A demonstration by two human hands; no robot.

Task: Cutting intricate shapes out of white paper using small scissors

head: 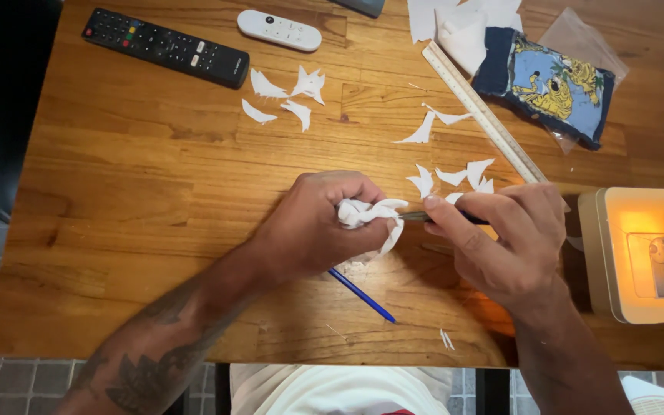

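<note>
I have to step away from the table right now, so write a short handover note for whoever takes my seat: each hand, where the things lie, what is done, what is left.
Left hand: closed in a grip on a crumpled white paper piece.
Right hand: grips a thin dark tool, its tip at the paper; whether blade or scissors cannot be told.
Where things are: blue pen lies under the left hand on the wooden table; ruler lies diagonally above the right hand.
Done: many white paper offcuts already lie scattered.
Left: the paper piece is in hand, cutting unfinished; offcuts not cleared.
</note>
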